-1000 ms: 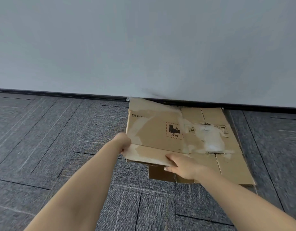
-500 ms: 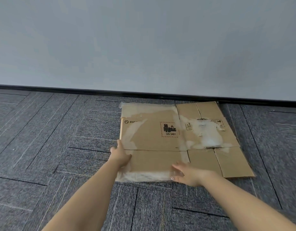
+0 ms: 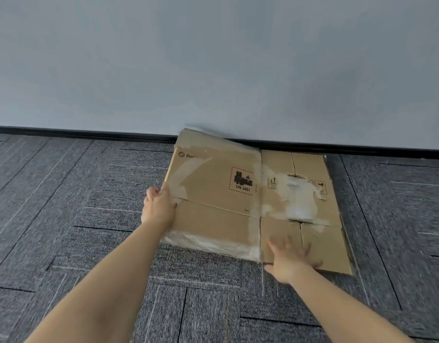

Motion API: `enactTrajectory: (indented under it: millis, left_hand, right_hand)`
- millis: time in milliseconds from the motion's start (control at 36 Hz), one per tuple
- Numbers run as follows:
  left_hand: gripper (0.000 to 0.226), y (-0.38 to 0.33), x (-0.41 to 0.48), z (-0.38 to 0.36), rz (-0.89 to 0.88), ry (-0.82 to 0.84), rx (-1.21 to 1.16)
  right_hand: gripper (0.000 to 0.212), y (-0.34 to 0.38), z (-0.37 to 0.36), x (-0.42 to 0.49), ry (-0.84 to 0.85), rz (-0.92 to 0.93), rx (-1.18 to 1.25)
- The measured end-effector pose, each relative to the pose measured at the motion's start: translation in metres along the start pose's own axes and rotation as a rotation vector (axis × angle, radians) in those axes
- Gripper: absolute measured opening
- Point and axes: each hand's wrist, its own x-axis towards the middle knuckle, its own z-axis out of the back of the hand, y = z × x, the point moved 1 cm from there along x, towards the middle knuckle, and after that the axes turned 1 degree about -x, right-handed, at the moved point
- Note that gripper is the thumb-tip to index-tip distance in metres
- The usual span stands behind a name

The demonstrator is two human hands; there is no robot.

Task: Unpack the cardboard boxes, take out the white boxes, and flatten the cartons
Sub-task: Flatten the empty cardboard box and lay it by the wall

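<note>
A flattened brown carton (image 3: 213, 194) with a UN 3481 label, torn white patches and clear tape lies on the grey carpet, its far edge against the wall. My left hand (image 3: 159, 206) grips its left edge, thumb on top. With spread fingers, my right hand (image 3: 290, 258) presses flat on the near right flaps; it is blurred. No white boxes are in view.
A pale wall (image 3: 213, 70) with a black skirting strip (image 3: 65, 133) runs across the back. Grey carpet tiles (image 3: 65, 231) cover the floor on every side of the carton.
The carton has slid toward the wall and its far left flap now bends up against it. My left hand moved up the left edge; my right hand shifted right onto the flaps.
</note>
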Motion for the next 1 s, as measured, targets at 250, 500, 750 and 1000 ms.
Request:
enactTrajectory:
  millis: [250,500,750,1000]
  left_hand:
    - [0.106,0.018,-0.026,-0.061,-0.278,0.543,0.476]
    - [0.123,0.003,-0.018,-0.067,-0.301,0.455,0.522]
    - [0.109,0.0,0.013,-0.06,-0.299,0.484,0.598]
    - [0.086,-0.048,-0.014,-0.023,-0.365,0.49,0.545]
  right_hand:
    - [0.067,-0.031,-0.006,0.014,-0.076,0.063,-0.034]
    - [0.081,-0.027,-0.007,0.027,-0.161,0.108,-0.194]
    - [0.079,-0.018,-0.002,0.031,-0.12,0.126,-0.219]
    - [0.068,-0.02,0.047,0.0,0.063,0.184,-0.144]
